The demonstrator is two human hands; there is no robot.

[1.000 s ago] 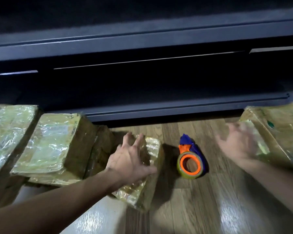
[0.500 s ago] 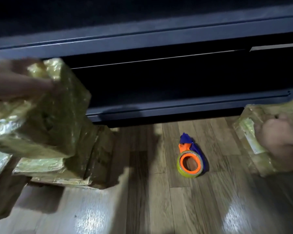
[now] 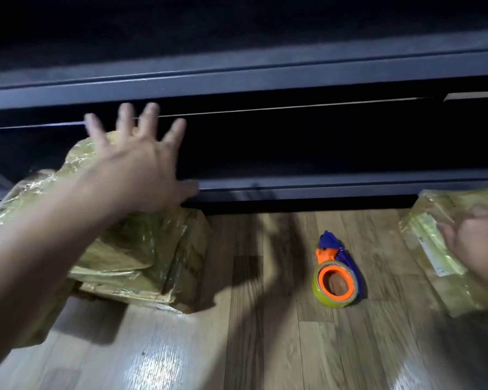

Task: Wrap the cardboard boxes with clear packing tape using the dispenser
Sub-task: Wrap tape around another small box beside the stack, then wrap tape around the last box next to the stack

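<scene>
The left hand (image 3: 137,167) is released, its fingers spread wide and straight, holding nothing, raised over a pile of tape-wrapped boxes (image 3: 141,249) at the left of the wooden floor (image 3: 265,347). The tape dispenser (image 3: 335,278), blue and orange with a yellowish roll, lies on the floor between the pile and another wrapped box (image 3: 426,223) at the right edge, apart from both. The right hand (image 3: 476,243) rests on that right box, but it is blurred, so I cannot tell whether it grasps it. A dark low cabinet (image 3: 265,77) runs along the far side.
</scene>
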